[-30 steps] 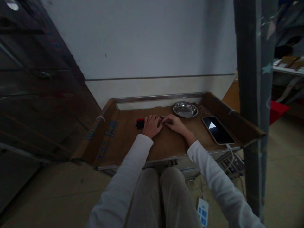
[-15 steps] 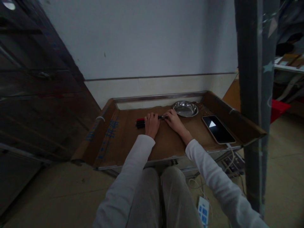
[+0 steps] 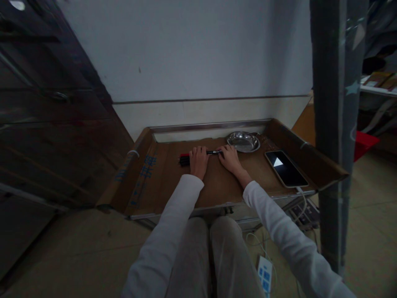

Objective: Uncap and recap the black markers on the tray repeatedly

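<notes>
Crosswise, the pen bundle (image 3: 186, 159) lay left-to-right under both hands: left hand (image 3: 198, 162) pressed flat on it, right hand (image 3: 230, 157) pinched its right end.

One head-worn camera looks forward and down from above the seated person's lap, facing a wall (image 3: 192, 54). It sits fairly far back, taking in the cardboard-lined table (image 3: 217, 186), both sleeves, knees and floor (image 3: 77, 248).
</notes>
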Available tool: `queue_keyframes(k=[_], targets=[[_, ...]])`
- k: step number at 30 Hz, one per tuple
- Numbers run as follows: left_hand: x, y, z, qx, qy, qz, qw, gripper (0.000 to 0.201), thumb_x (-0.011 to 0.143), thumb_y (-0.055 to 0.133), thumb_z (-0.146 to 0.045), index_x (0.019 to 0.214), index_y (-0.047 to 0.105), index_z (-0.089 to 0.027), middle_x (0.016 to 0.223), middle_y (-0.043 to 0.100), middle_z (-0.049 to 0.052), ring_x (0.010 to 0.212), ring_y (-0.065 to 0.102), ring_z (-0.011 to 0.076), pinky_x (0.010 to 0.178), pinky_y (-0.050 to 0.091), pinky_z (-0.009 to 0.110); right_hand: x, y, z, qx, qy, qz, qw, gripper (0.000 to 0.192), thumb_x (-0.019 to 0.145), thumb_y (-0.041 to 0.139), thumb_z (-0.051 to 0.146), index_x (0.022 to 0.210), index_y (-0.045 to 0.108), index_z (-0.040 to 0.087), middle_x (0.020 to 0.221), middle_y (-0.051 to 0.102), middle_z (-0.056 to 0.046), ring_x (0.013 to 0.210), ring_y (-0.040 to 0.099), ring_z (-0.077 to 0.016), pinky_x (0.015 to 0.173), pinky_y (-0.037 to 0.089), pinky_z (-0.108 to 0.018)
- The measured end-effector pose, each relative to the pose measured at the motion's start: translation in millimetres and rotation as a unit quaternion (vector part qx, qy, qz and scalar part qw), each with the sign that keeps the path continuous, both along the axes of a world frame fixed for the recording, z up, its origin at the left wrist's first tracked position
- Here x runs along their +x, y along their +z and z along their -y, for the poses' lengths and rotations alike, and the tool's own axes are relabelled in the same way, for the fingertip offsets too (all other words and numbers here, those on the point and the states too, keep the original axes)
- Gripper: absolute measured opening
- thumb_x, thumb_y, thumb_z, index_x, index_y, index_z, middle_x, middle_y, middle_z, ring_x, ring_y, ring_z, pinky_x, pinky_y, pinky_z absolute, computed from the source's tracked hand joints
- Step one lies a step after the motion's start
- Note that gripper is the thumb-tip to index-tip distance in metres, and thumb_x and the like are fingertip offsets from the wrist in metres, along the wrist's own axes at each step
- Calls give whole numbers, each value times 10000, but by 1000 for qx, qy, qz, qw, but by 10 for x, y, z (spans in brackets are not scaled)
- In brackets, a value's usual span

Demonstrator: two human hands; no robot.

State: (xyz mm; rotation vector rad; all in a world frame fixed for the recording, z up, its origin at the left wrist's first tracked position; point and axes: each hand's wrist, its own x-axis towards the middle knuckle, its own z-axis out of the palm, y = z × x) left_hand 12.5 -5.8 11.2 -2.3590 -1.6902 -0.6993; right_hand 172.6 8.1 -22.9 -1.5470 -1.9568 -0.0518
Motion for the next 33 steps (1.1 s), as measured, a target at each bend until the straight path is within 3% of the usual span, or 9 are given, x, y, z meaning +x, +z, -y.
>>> queue_keyframes(k=[6, 9, 11, 17, 22, 26, 29, 31, 33], targets=[[-150, 54, 214, 0, 74, 27, 997, 224, 921, 377, -259, 1035, 552, -178, 1073, 549, 128, 1041, 453, 289, 872, 325, 428, -24, 63, 96, 19, -10, -1, 1000, 281, 880, 441, 223, 1112, 600, 208, 1101, 524, -118, 1029, 443, -265, 886, 343, -404], [-251, 27, 309, -16, 152, 45, 987, 202, 892, 409, -225, 1013, 560, -169, 1081, 545, 126, 1037, 469, 286, 861, 346, 423, -67, 107, 160, 32, 23, 13, 999, 262, 901, 432, 279, 1088, 611, 240, 1081, 526, -94, 1013, 445, -247, 863, 338, -378], [-285, -1, 339, -18, 173, 40, 984, 192, 867, 436, -216, 1001, 564, -168, 1074, 552, 121, 1025, 480, 288, 850, 358, 421, -105, 127, 183, 28, 57, 41, 997, 246, 897, 457, 334, 1059, 623, 254, 1062, 530, -84, 998, 447, -241, 849, 332, -369], [-186, -37, 389, 7, 108, -10, 994, 196, 842, 471, -235, 1001, 565, -170, 1069, 558, 126, 1023, 478, 298, 850, 361, 437, -141, 126, 104, 18, 42, 49, 998, 208, 879, 497, 322, 1002, 639, 232, 1036, 546, -93, 991, 456, -244, 831, 337, -356], [-100, -72, 416, 11, 28, -37, 999, 198, 848, 477, -239, 1011, 562, -165, 1117, 541, 150, 1047, 477, 301, 860, 363, 440, -104, 122, 138, 52, 21, -36, 998, 267, 888, 474, 317, 1092, 585, 187, 1039, 574, -100, 984, 490, -236, 862, 353, -354], [-103, -78, 384, 22, -10, -22, 999, 200, 879, 452, -230, 1032, 566, -170, 1037, 569, 132, 1007, 514, 278, 882, 376, 449, -120, 122, 214, 21, 50, -128, 990, 262, 907, 424, 354, 955, 617, 184, 940, 614, -80, 931, 533, -215, 850, 368, -350], [-104, -50, 373, 33, -51, 19, 998, 215, 896, 452, -241, 1070, 567, -191, 1018, 559, 105, 962, 545, 237, 857, 427, 395, -166, 113, 216, -41, 127, -272, 953, 274, 883, 452, 401, 900, 626, 189, 903, 632, -52, 858, 560, -177, 803, 400, -313], [-100, -33, 376, 42, -79, 59, 994, 221, 904, 452, -253, 1083, 571, -201, 1051, 530, 94, 932, 560, 201, 811, 464, 331, -188, 108, 203, -109, 179, -392, 896, 272, 844, 505, 426, 941, 628, 203, 869, 635, -19, 726, 555, -134, 685, 416, -269], [-96, -28, 378, 55, -108, 97, 988, 234, 911, 451, -274, 1107, 564, -213, 1087, 498, 85, 940, 566, 179, 793, 484, 294, -187, 109, 192, -175, 205, -505, 820, 287, 795, 570, 422, 992, 627, 221, 804, 627, 16, 590, 506, -93, 558, 384, -231]])
